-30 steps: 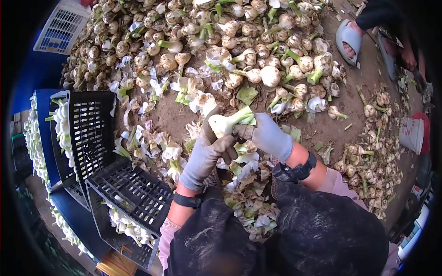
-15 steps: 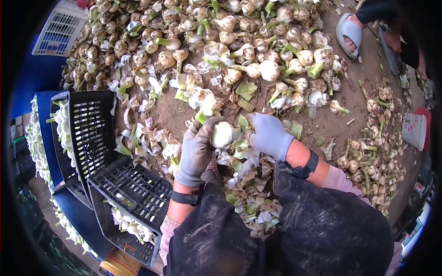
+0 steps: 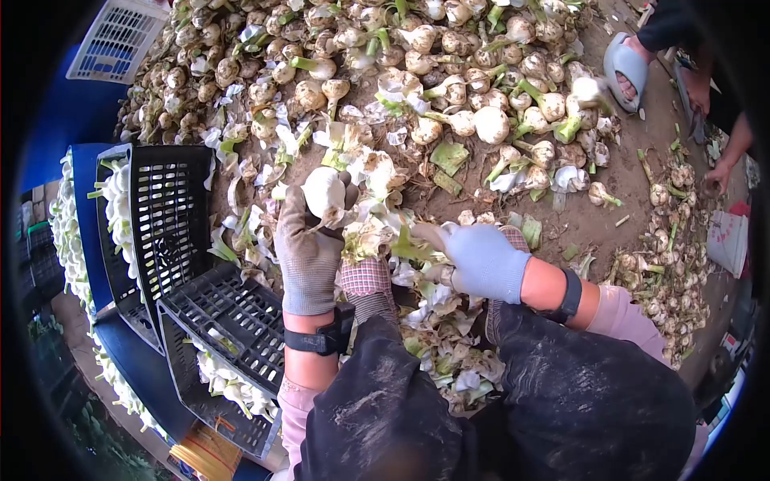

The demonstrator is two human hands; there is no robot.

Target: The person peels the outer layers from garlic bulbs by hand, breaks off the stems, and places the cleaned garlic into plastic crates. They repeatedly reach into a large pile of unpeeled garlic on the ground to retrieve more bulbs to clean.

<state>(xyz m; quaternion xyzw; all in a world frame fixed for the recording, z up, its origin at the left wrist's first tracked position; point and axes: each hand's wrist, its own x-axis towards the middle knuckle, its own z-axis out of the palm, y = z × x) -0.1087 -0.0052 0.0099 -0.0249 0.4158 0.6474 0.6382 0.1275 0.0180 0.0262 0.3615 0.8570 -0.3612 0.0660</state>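
My left hand (image 3: 311, 260), in a dirty grey work glove, is closed round a white, mostly peeled garlic bulb (image 3: 324, 192). The bulb's root end points down toward my lap. To the right, my right hand (image 3: 483, 258), in a pale blue-grey glove, has its fingers together on a greenish strip of garlic peel (image 3: 407, 244); its fingertips are slightly blurred. Loose peelings (image 3: 441, 341) lie between my legs, below both hands. Beyond them spreads a heap of unpeeled garlic bulbs (image 3: 309, 94) with soil and stems on them.
Black plastic crates (image 3: 172, 216) stand at my left, with peeled white garlic (image 3: 233, 385) in the lower one. A white crate (image 3: 119, 40) is at the far left. Another person's sandalled foot (image 3: 626, 74) and hand (image 3: 716, 180) show at right, near more bulbs (image 3: 666, 297).
My left hand has moved left and away from my right hand with the bulb, which has turned in its fingers. My right hand has moved down and slightly right, pulling peel along.
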